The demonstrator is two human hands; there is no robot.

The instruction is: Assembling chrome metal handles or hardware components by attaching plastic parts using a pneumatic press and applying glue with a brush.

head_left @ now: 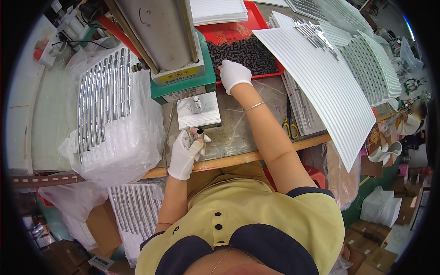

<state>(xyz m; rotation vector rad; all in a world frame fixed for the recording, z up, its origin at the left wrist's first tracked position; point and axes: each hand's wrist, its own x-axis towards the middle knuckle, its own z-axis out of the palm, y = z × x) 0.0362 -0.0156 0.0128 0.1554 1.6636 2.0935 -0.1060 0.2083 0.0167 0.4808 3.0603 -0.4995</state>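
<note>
My left hand (pixel 182 158), in a white glove, is closed around short shiny metal tubes (pixel 200 133) at the table's front edge. One tube points up and shows a dark open end. My right hand (pixel 235 75), also gloved in white, reaches to the near left side of a red tray (pixel 281 68), at a heap of small black plastic fittings (pixel 250 55). Its fingers are curled, and what they hold, if anything, is hidden. Just beyond my left hand, a short metal post (pixel 197 104) stands on the press's pale metal base block (pixel 206 114).
A green press (pixel 183 89) with a large cylinder rises in the middle. At left, rows of shiny tubes (pixel 105 91) lie on plastic-wrapped packs. A white ribbed sheet (pixel 321 82) bearing loose tubes (pixel 316 34) leans at right, beside yellow-handled scissors (pixel 290 128).
</note>
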